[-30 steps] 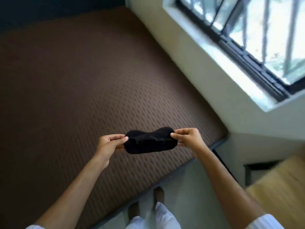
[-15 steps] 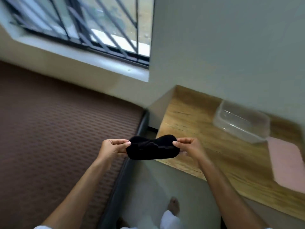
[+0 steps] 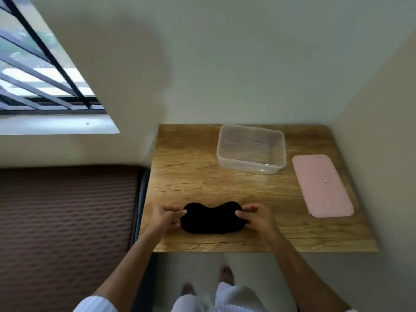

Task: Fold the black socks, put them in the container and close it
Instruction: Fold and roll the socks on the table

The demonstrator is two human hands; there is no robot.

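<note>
The folded black socks (image 3: pixel 211 218) form a short dark bundle over the near part of the wooden table (image 3: pixel 186 167). My left hand (image 3: pixel 165 218) pinches the bundle's left end and my right hand (image 3: pixel 257 218) pinches its right end. Whether the socks rest on the wood or hang just above it, I cannot tell. A clear plastic container (image 3: pixel 251 149) stands open and empty at the back of the table, beyond my hands. Its pink lid (image 3: pixel 322 185) lies flat to the right of it.
The table fits into a corner, with walls behind it and on its right. A brown ribbed mattress (image 3: pixel 67 221) lies to the left, below a barred window (image 3: pixel 33 70). My bare feet (image 3: pixel 226 274) stand on the floor in front of the table.
My view has swung right from the mattress to the table. Both hands have carried the socks, still held at both ends, over the table's near part.
</note>
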